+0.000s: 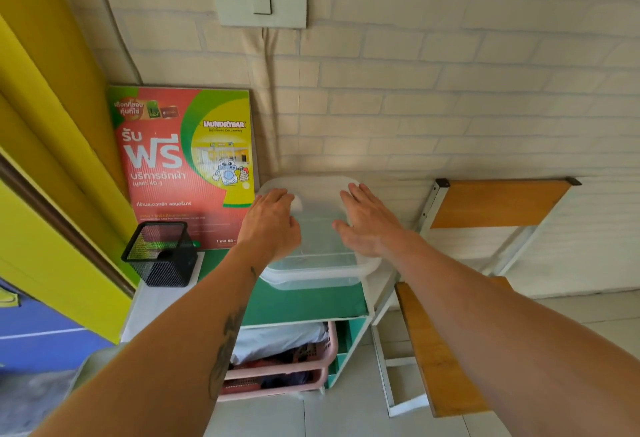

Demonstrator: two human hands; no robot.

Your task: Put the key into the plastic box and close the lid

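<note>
A clear plastic box (pixel 313 277) stands on the green top of a small shelf unit, against the brick wall. Its translucent lid (pixel 317 225) lies flat on top of it. My left hand (pixel 272 223) rests palm down on the lid's left side, fingers stretched toward the far corner. My right hand (pixel 369 221) lies flat on the lid's right side in the same way. Neither hand holds anything. The key is not visible; the lid and my hands cover the inside of the box.
A black mesh pen holder (pixel 161 254) stands left of the box. A red and green laundry poster (pixel 187 166) leans on the wall behind. A pink basket (pixel 287 367) sits below in the shelf unit (pixel 304 305). A wooden chair (pixel 446 298) stands at the right.
</note>
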